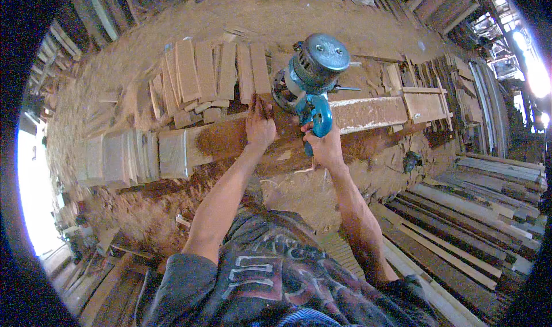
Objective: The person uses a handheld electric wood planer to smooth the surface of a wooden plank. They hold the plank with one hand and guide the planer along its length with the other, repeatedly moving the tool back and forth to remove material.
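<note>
Power tool [323, 57], metal-bodied, stands just beyond the right fingers [310, 135], which wrap around its blue handle [322, 117]. Below it, the long, sawdust-strewn desk [221, 137] stretches to both sides of the fingers. Slats [195, 68] lie in a row beyond and left of the left fingers [268, 112]; whether these grip anything, I cannot tell. Boards [123, 154] stand packed farther left.

A power tool with a drum-shaped grey metal motor housing and a looped teal handle [323, 115] sits at half past twelve from centre, tilted, its handle toward six o'clock. Just beside it, toward nine, a narrow, pale-brown, flat wooden board [260, 68] points toward twelve.
</note>
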### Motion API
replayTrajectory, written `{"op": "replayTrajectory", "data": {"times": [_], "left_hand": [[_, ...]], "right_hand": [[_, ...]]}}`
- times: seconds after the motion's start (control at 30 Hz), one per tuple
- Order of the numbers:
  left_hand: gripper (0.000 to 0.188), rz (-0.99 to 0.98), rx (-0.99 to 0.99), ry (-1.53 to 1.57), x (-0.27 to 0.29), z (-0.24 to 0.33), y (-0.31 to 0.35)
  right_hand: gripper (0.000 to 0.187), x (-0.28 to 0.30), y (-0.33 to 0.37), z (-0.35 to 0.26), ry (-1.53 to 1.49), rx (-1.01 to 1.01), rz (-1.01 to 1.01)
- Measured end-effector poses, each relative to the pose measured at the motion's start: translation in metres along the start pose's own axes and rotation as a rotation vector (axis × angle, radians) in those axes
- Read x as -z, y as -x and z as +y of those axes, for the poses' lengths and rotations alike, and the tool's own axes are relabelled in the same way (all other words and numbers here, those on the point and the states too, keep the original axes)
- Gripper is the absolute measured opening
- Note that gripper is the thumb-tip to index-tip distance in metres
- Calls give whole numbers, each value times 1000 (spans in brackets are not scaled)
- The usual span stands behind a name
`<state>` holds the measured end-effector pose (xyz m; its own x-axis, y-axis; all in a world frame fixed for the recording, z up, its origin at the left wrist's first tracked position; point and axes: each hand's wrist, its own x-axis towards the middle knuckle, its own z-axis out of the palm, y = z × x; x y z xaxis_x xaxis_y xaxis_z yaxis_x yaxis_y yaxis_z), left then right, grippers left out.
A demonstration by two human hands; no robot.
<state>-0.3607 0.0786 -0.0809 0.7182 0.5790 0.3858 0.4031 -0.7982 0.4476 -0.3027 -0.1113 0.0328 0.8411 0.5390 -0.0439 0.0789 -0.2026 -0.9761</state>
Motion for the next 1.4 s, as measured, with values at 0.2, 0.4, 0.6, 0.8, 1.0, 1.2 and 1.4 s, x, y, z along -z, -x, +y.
{"op": "replayTrajectory", "data": {"times": [0.2,0.4,0.6,0.8,1.0,1.2,1.4], "left_hand": [[57,37,222,229,21,14,-3],[55,0,304,291,30,23,-6],[54,-25,339,277,22,21,-11],[54,-50,324,278,25,20,-15],[58,-77,331,306,21,14,-16],[61,-85,279,284,11,2,-18],[64,-57,272,296,9,2,-16]], "right_hand": [[28,4,26,2,102,16,119],[27,41,145,-6,106,-143,-85],[32,49,188,0,46,-319,-168],[37,60,166,12,171,-251,-257],[28,61,146,14,186,-256,-291],[23,58,129,8,220,-264,-295],[21,53,106,-7,231,-243,-308]]}}
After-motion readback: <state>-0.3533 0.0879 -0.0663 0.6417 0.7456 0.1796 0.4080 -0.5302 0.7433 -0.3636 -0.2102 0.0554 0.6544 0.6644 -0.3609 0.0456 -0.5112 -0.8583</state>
